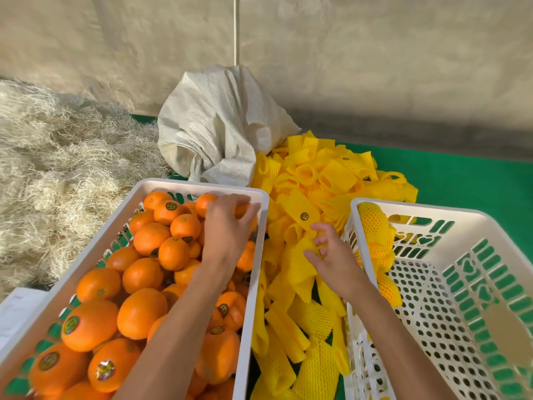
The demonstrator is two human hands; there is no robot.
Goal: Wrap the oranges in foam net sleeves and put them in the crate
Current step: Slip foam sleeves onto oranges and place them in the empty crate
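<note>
Oranges (138, 272) fill the white crate on the left (184, 184), and the left hand (227, 223) reaches to its far corner with curled fingers (245, 204) closing on one orange (240, 210), probably to lift it out. The yellow foam sleeves (302, 197) lie in a heap on the green tabletop (461, 180) between the two crates, so both hands reach them easily. The right hand (331, 252) pinches one sleeve (305, 246) from this heap. The second crate (432, 210), on the right, holds only a few wrapped oranges (375, 223) at its far side, so the task looks to be near its beginning.
</note>
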